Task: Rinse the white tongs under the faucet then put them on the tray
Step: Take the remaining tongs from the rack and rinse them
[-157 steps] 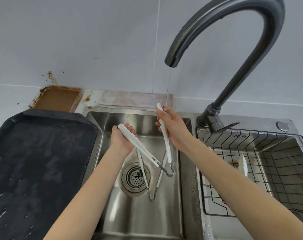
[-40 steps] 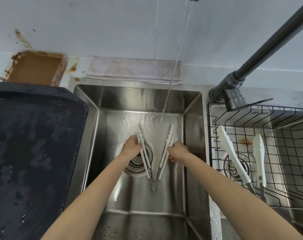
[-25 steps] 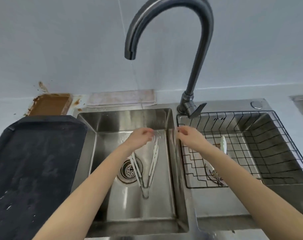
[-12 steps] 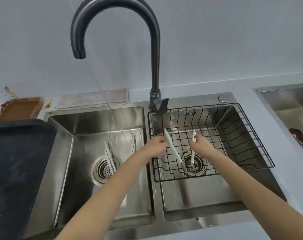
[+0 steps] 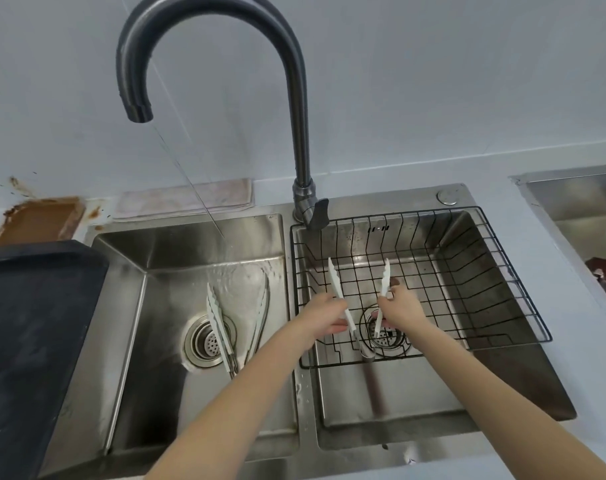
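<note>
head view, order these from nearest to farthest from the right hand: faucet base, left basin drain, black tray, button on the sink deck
From the right hand:
1. Faucet base, up and to its left, at the back rim.
2. Button, on the deck behind the basket.
3. Left basin drain, across the divider.
4. Black tray, far left.

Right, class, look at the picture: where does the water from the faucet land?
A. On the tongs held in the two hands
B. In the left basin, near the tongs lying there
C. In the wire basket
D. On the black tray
B: the stream from the faucet falls into the left basin, splashing by the tongs lying there, while both hands hold another pair over the wire basket.
</note>
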